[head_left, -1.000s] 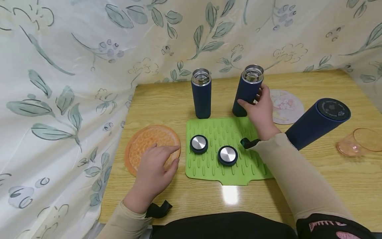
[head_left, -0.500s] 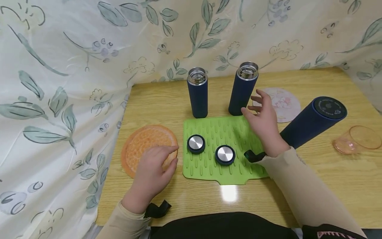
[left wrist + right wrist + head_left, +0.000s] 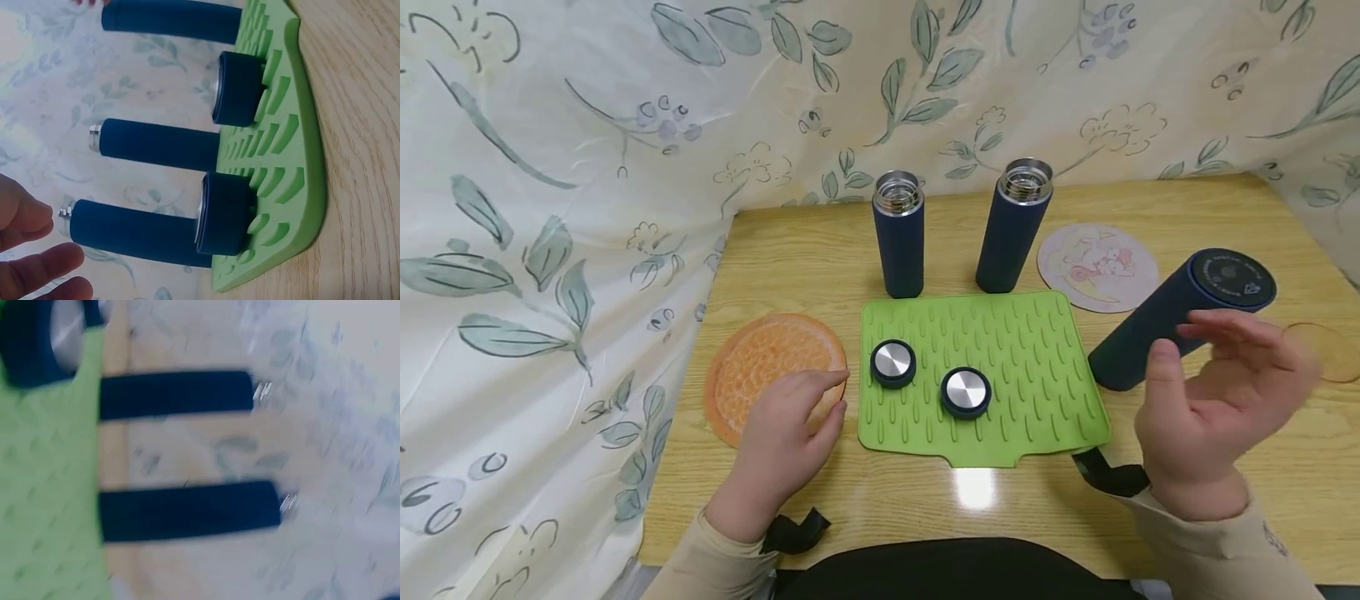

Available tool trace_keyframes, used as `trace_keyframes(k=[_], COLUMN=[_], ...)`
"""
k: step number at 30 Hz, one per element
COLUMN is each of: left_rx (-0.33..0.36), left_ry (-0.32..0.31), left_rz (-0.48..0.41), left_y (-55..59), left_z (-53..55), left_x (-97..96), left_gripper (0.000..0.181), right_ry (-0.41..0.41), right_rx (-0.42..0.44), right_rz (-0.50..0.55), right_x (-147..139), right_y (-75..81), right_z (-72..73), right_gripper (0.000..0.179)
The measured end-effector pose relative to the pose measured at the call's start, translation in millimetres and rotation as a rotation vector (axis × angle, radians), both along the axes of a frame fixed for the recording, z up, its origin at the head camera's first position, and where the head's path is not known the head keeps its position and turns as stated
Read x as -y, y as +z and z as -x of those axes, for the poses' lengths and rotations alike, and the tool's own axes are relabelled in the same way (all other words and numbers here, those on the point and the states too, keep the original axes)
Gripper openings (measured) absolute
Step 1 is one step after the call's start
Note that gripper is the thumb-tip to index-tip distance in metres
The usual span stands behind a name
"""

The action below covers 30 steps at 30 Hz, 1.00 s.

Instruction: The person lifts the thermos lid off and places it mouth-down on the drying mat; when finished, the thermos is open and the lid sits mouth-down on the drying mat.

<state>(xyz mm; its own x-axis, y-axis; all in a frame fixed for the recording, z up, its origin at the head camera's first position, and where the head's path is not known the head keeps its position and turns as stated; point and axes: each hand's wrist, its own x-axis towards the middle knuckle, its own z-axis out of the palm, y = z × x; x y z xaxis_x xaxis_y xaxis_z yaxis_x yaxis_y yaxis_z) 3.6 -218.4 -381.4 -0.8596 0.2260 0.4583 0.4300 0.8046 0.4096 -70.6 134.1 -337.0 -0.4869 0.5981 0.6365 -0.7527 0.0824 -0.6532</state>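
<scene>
Two dark blue vacuum flasks stand uncapped behind the green mat, steel necks up: a left flask [image 3: 899, 242] and a right flask [image 3: 1011, 229]. Their round lids, a left lid [image 3: 892, 362] and a nearer lid [image 3: 966, 392], lie on the green mat [image 3: 1037, 375] with brushed metal tops up. A third flask [image 3: 1157, 329] stands bottom up at the mat's right side. My right hand [image 3: 1213, 408] is raised in front of it, fingers loosely bent and holding nothing; contact with it cannot be judged. My left hand [image 3: 786, 433] hovers over or rests by the orange round mat [image 3: 760, 350], empty.
A pink round mat [image 3: 1097, 267] lies behind the third flask. An orange-tinted glass [image 3: 1330, 354] lies at the far right, partly hidden by my right hand. A floral cloth [image 3: 805, 100] hangs at the back and left of the wooden table [image 3: 910, 508].
My right hand has let go of the right flask, which stays behind the mat. It has moved right and nearer to me, in front of the third flask. The left hand has stayed put.
</scene>
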Motion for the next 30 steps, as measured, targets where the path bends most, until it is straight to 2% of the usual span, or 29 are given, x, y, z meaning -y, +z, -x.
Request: trace_keyframes(k=[2, 3, 5, 8, 10, 13, 17, 22, 26, 28, 30], left_rx=[0.004, 0.006, 0.006, -0.003, -0.005, 0.010, 0.045, 0.060, 0.066, 0.059, 0.039], left_ry=[-0.004, -0.006, -0.008, -0.014, -0.019, -0.032, -0.059, -0.104, -0.136, -0.150, -0.175], left_rz=[-0.002, -0.002, 0.000, 0.007, 0.016, 0.026, 0.023, 0.008, 0.000, -0.005, -0.015], left_y=[0.8, 1.2, 1.6, 2.0, 1.9, 1.4, -0.3, -1.5, 2.8, 8.6, 16.2], left_z=[-0.6, -0.7, -0.6, -0.4, -0.4, -0.8, -0.8, 1.9, 5.9, 8.4, 11.5], left_x=[0.0, -0.2, -0.6, -1.6, -2.8, -5.5, -10.4, -15.7, -19.5, -21.2, -23.1], left_gripper=[0.035, 0.035, 0.035, 0.034, 0.034, 0.035, 0.036, 0.036, 0.039, 0.041, 0.045], right_ry=[-0.091, -0.099, -0.056, 0.073, 0.141, 0.176, 0.168, 0.096, 0.007, -0.005, 0.011], right_rx=[0.108, 0.168, 0.269, 0.455, 0.580, 0.764, 0.895, 0.924, 0.912, 0.838, 0.704], right_rz=[0.072, 0.089, 0.164, 0.227, 0.238, 0.164, 0.072, -0.085, -0.262, -0.371, -0.501], right_x=[-16, -25, -43, -64, -72, -78, -80, -76, -67, -63, -59], right_y=[-5.9, -10.8, -21.3, -37.6, -46.2, -56.9, -64.6, -65.3, -59.3, -54.4, -49.9], right_z=[1.1, 2.3, 5.6, 9.8, 12.1, 14.0, 15.9, 15.1, 6.0, 0.1, -5.1], right_gripper=[0.049, 0.060, 0.081, 0.100, 0.107, 0.108, 0.101, 0.095, 0.092, 0.088, 0.083])
